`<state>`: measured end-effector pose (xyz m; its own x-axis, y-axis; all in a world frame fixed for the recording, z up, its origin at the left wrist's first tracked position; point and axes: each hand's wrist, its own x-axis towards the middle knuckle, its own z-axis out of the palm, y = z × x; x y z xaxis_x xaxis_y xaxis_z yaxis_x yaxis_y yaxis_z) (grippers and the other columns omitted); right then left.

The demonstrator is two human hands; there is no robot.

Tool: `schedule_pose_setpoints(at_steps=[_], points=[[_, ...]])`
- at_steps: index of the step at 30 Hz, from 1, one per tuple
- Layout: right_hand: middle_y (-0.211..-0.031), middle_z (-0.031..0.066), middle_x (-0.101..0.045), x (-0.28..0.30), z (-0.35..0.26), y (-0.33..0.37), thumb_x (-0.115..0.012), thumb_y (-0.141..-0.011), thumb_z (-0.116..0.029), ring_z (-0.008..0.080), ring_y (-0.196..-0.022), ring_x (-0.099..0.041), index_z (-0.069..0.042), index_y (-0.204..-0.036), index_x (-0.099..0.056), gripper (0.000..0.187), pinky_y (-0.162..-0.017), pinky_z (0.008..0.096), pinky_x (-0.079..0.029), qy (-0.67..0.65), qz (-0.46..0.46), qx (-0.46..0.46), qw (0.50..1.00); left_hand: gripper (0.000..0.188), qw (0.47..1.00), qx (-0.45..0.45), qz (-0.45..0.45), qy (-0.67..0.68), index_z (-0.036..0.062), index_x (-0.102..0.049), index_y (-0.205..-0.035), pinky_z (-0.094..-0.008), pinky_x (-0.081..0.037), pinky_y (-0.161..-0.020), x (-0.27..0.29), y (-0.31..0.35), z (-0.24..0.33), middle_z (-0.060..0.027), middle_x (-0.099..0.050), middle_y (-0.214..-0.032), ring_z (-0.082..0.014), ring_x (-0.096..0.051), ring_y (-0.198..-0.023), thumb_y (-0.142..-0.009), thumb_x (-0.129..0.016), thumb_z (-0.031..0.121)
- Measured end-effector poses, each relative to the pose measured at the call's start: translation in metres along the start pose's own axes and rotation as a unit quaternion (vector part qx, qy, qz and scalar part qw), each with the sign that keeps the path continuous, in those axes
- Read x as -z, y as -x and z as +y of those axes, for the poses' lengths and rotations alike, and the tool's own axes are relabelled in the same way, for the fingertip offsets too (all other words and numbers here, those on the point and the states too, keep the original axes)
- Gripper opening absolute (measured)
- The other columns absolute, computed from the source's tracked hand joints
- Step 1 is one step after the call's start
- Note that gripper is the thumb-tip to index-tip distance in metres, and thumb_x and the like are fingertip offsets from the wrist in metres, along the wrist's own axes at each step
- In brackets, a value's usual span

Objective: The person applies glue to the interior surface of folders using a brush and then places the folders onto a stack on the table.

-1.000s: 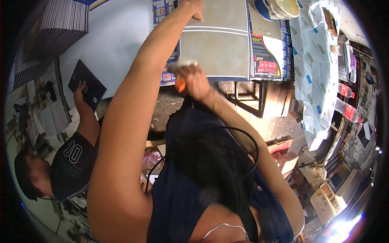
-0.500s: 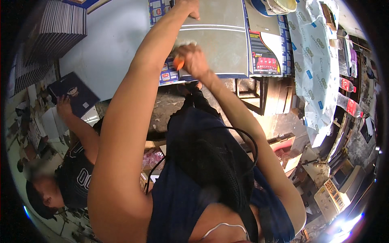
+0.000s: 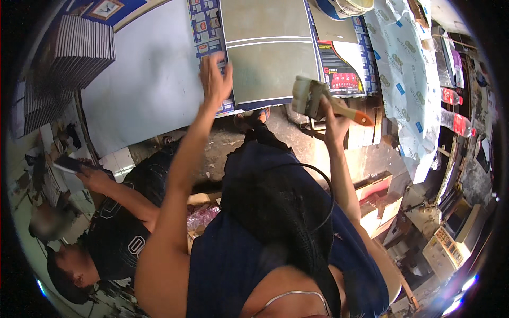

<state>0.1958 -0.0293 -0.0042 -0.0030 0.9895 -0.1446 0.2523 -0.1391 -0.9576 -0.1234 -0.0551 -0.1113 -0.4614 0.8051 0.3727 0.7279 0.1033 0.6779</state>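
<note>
My right hand point(image 3: 334, 123) grips a wide paintbrush point(image 3: 314, 100) with a wooden, orange-tipped handle. The brush is raised off the near edge of the work, its pale bristles pointing left. Two grey-brown boards point(image 3: 273, 69), parted by narrow white strips, lie on a dark blue sheet on the table. My left hand point(image 3: 216, 79) hovers at the left edge of that sheet, fingers stretched and holding nothing. Under it is a blue printed paper point(image 3: 205, 32). Whether its fingertips touch the paper, I cannot tell.
A white tub point(image 3: 352, 7) stands at the far right of the table. Stacked dark books point(image 3: 79, 50) rise at the left end of the white tabletop point(image 3: 143, 79). A co-worker point(image 3: 114, 228) at left holds a dark book point(image 3: 71, 163). Printed wrapping point(image 3: 403, 79) hangs at right.
My left hand has come back from the boards' far part to their left edge. My right hand has lifted the brush and swung it right. The co-worker has picked up the book.
</note>
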Motion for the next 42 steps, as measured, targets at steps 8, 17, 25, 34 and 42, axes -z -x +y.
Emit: schedule_pose_setpoints(at_steps=[8, 17, 25, 34, 42], points=[[-0.070, 0.0103, -0.064, -0.113, 0.048, 0.004, -0.075, -0.084, -0.030, 0.0224, -0.063, -0.062, -0.003, -0.087, -0.063, 0.030, -0.060, 0.0376, -0.050, 0.106, -0.071, 0.131, 0.983, 0.059, 0.946, 0.032, -0.274, -0.169, 0.0025, -0.048, -0.127, -0.0538, -0.035, -0.091, 0.032, 0.126, 0.072, -0.0149, -0.046, -0.127, -0.0354, -0.045, -0.119, -0.075, -0.071, 0.018], [-0.070, 0.0126, -0.069, 0.062, 0.066, -0.059, -0.078, -0.080, -0.033, 0.0172, -0.063, -0.066, -0.001, -0.079, -0.066, 0.034, -0.059, 0.0365, -0.052, 0.323, 0.160, 0.063, 0.930, 0.065, 0.931, 0.042, -0.301, -0.200, 0.0036, -0.046, -0.130, -0.0566, -0.034, -0.092, 0.033, 0.127, 0.073, -0.0135, -0.044, -0.132, -0.0336, -0.045, -0.121, -0.072, -0.071, 0.017], [-0.077, 0.0072, -0.068, 0.009, 0.063, -0.065, -0.079, -0.080, -0.020, 0.0173, -0.063, -0.063, -0.002, -0.083, -0.069, 0.020, -0.057, 0.0326, -0.049, 0.110, -0.002, 0.120, 0.987, 0.071, 0.910, 0.077, -0.347, -0.212, 0.0012, -0.043, -0.135, -0.0609, -0.030, -0.097, 0.029, 0.120, 0.088, -0.0147, -0.043, -0.137, -0.0340, -0.043, -0.128, -0.074, -0.072, 0.022], [-0.073, 0.0053, -0.066, 0.138, 0.055, -0.157, -0.080, -0.081, -0.027, 0.0119, -0.063, -0.059, 0.002, -0.082, -0.066, 0.032, -0.060, 0.0309, -0.048, 0.124, 0.112, 0.120, 0.979, 0.059, 0.891, 0.151, -0.346, -0.254, 0.0023, -0.052, -0.127, -0.0653, -0.029, -0.100, 0.015, 0.101, 0.102, -0.0152, -0.047, -0.135, -0.0357, -0.046, -0.125, -0.076, -0.067, 0.028], [-0.085, 0.0073, -0.069, 0.058, 0.033, -0.262, -0.081, -0.078, -0.021, 0.0126, -0.079, -0.064, 0.001, -0.099, -0.065, 0.034, -0.075, 0.0296, -0.051, 0.028, -0.022, 0.216, 0.976, 0.049, 0.958, 0.059, -0.245, -0.139, 0.0052, -0.057, -0.119, -0.0581, -0.039, -0.090, -0.071, 0.026, 0.163, -0.0156, -0.055, -0.119, -0.0358, -0.051, -0.112, -0.075, -0.064, 0.025]])
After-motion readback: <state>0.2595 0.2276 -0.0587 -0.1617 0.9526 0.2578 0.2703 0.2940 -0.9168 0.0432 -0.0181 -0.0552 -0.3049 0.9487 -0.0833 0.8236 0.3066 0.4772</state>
